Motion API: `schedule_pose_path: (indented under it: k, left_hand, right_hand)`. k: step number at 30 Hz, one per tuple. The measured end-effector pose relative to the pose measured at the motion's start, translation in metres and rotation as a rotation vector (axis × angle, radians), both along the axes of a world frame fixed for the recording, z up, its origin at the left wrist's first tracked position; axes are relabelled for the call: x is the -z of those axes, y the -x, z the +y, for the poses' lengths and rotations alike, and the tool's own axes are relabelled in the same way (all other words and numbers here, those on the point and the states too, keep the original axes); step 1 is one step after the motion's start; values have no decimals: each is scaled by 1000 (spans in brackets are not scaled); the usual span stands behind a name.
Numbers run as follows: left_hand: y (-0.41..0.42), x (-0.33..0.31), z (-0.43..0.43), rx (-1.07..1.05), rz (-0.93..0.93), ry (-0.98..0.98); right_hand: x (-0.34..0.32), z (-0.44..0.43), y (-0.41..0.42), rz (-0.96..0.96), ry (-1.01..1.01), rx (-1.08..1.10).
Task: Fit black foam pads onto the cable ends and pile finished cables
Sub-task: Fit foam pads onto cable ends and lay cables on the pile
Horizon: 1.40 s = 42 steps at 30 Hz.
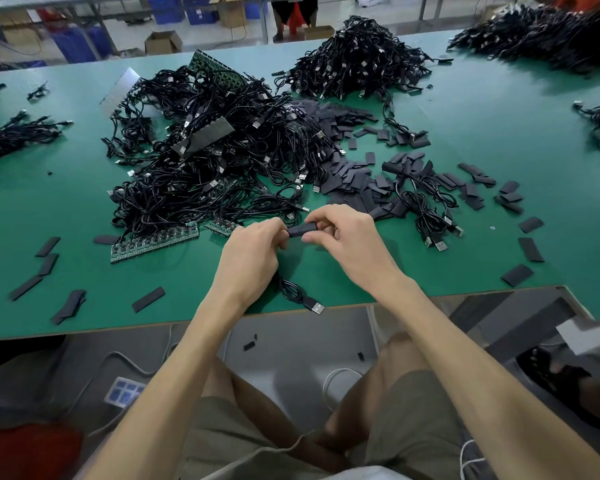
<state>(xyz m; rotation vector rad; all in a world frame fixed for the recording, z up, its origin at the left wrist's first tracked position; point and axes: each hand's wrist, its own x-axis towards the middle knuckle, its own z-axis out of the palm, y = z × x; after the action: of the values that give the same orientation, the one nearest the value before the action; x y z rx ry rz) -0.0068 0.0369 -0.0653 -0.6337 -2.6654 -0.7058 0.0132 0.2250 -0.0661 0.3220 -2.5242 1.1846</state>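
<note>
Over the near middle of the green table (465,109), my left hand (253,251) grips one end of a black cable (293,292). The cable hangs below that hand, and its USB plug lies at the table's front edge. My right hand (343,237) pinches a black foam pad (300,230) at the cable end between both hands. The joint itself is hidden by my fingers. Loose foam pads (357,188) are heaped just beyond my hands. A big tangled heap of cables (208,161) lies behind, to the left.
A small bunch of cables (430,209) lies right of my hands. Another tall cable pile (357,60) stands at the back, and more piles sit at the far right and left edges. Green circuit strips (153,240) lie left of my hands. Stray pads dot the front edge.
</note>
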Motion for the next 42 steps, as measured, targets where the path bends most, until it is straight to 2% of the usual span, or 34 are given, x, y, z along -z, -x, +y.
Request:
schedule_pose_path:
  k: [27,37,42]
  left_hand:
    - [-2,-6,-3,42,-18,-20]
    - [-2,-3,-2,17,-77,5]
    - [-2,0,-2,21,-75,-38]
  right_hand:
    - [2,-1,-2,46,-40,-24]
    - [4,0,-4,85,-53,-29]
    - [3,-1,-5,107,-64,-18]
